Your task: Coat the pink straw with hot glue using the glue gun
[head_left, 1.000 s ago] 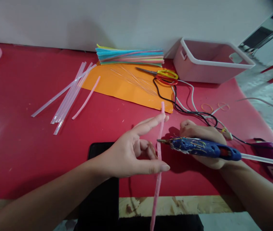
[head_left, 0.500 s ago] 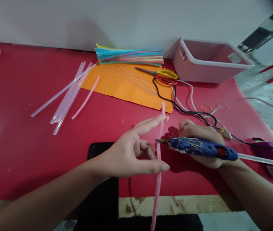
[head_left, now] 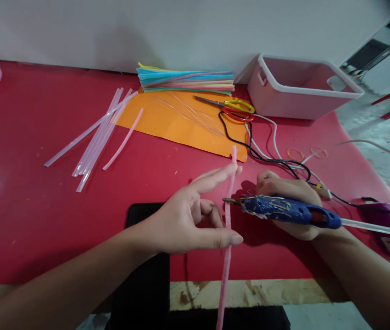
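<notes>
My left hand (head_left: 195, 215) holds a long pink fuzzy stem (head_left: 226, 270) upright in view, the thumb crossing it low and the fingertips at its upper part. My right hand (head_left: 291, 201) is closed round a blue glue gun (head_left: 277, 211), whose metal tip touches or nearly touches the stem between my left thumb and fingers. A clear glue stick (head_left: 377, 227) sticks out of the gun's back end. The trigger side is hidden behind the gun's body.
Glue sticks (head_left: 93, 142) and a short pink stem (head_left: 123, 140) lie left. Behind are an orange sheet (head_left: 167, 123), coloured stems (head_left: 184, 80), scissors (head_left: 229, 106) and a pink bin (head_left: 294, 98). Cables (head_left: 274, 160) run to a purple power strip (head_left: 387, 224). A black phone-like slab (head_left: 143, 284) lies near.
</notes>
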Available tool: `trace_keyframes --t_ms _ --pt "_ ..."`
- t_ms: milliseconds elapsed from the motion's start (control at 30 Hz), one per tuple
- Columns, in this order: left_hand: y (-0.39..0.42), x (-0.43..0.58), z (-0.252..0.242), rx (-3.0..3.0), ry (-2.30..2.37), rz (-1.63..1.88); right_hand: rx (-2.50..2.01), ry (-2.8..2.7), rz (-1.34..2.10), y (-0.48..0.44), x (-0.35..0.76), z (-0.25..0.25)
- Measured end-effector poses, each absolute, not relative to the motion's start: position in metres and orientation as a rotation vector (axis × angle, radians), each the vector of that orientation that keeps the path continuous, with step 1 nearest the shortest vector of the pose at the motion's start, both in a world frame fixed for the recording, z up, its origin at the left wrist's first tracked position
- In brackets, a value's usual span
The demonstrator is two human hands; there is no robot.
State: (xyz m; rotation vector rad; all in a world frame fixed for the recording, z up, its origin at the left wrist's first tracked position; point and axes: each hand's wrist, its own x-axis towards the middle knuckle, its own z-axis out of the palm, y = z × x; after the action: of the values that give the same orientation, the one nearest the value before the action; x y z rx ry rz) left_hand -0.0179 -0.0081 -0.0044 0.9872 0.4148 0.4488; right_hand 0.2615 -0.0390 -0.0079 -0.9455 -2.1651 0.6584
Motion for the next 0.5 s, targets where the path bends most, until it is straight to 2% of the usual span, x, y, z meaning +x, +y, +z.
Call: trace_keyframes --t_ms 500 --pt "-0.0077 -0.0182 -0.0043 0.99 0.426 0.427 -0.932 -2.15 0.694 -0.04 0.2627 -0.009"
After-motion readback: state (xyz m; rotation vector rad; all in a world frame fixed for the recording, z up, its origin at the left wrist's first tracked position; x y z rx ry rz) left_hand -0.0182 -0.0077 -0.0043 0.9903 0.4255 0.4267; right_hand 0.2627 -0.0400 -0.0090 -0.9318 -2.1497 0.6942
